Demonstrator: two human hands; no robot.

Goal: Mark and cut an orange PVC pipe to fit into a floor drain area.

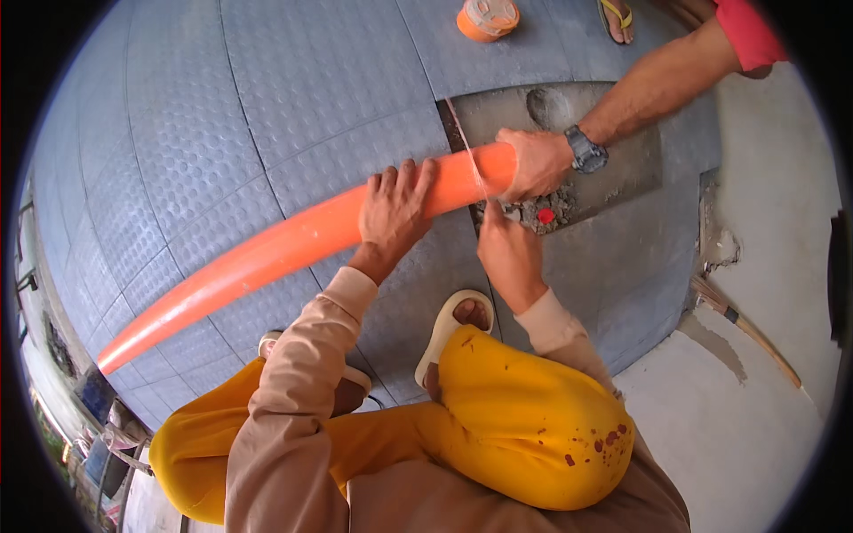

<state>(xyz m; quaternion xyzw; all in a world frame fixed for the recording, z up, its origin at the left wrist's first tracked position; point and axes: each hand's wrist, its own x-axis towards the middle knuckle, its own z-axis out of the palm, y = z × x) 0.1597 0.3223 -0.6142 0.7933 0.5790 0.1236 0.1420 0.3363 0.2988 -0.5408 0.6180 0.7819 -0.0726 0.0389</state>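
Observation:
A long orange plastic pipe (303,236) lies across the grey floor tiles, its right end over a recess in the floor. My left hand (396,203) rests on top of the pipe with its fingers over it. A pale string (470,150) crosses the pipe near that end. My right hand (510,253) is closed on the string's lower end, just below the pipe. Another person's hand (541,163), with a dark wristwatch (586,150), grasps the pipe's right end.
The recess (630,170) has a bare concrete bottom, rubble (563,206) and a small red round piece (546,215). An orange pipe cap (488,18) sits on the tiles at the top. A broom (746,330) lies at the right. The other person's sandalled foot (617,20) is at upper right.

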